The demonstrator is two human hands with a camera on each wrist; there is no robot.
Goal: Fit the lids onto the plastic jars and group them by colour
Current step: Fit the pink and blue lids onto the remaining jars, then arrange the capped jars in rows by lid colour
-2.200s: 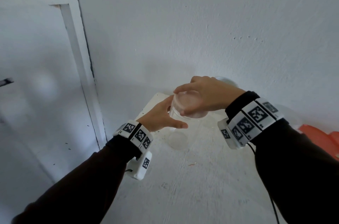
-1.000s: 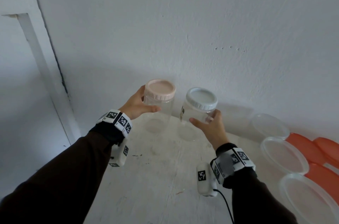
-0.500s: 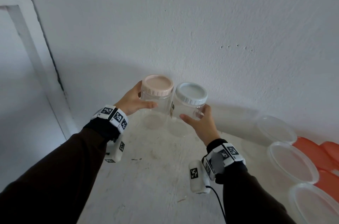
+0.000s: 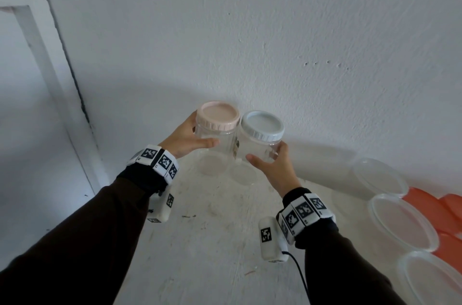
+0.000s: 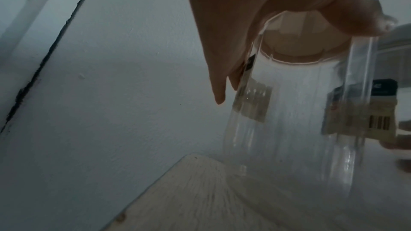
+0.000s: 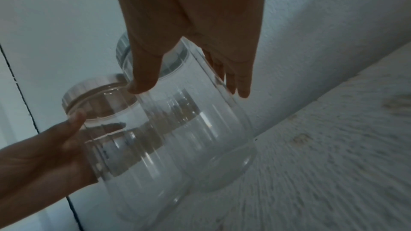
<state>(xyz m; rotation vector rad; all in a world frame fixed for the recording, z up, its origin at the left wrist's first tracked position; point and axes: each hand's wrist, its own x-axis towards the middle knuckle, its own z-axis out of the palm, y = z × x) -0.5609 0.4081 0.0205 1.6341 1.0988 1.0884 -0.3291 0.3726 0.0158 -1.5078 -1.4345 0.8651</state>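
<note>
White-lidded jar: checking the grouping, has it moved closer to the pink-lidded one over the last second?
Yes. The white-lidded jar moved left, closing its gap to the pink-lidded jar.

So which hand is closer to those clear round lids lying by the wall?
The right. The right hand grips the white-lidded jar, on the side toward the clear lids. The left hand grips the pink-lidded jar, beyond it.
</note>
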